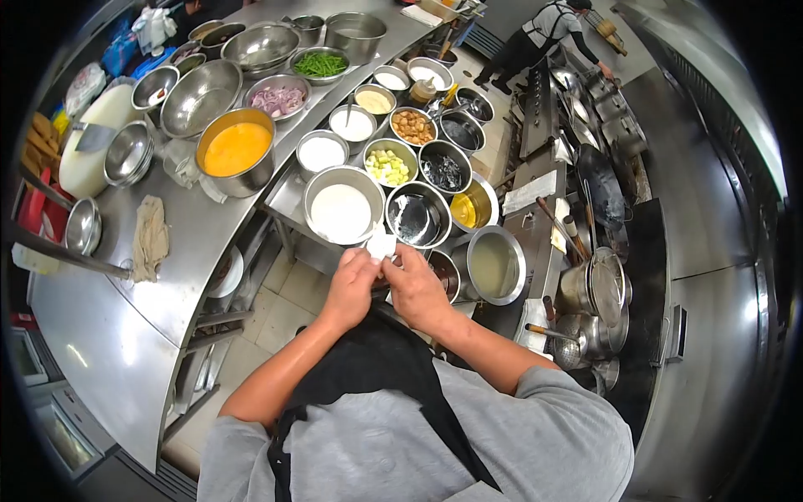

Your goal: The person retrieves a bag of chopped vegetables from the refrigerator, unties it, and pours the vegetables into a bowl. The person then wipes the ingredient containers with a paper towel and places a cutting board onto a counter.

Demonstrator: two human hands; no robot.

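Note:
My left hand and my right hand are together in front of my chest, fingers pinched around a small white piece. It may be paper or thin plastic; I cannot tell which. Just beyond my fingertips are a steel pot of white powder or grains and a pot of dark liquid. Behind these stand a pot of pale green chunks and another dark pot. To the right, a pot of cloudy liquid sits near my right wrist, beside one with yellow oil.
A steel counter on the left bears an orange-filled pot, sliced onions, a cloth and a cleaver on a board. At right are a wok and strainers. A co-worker stands by the far stove.

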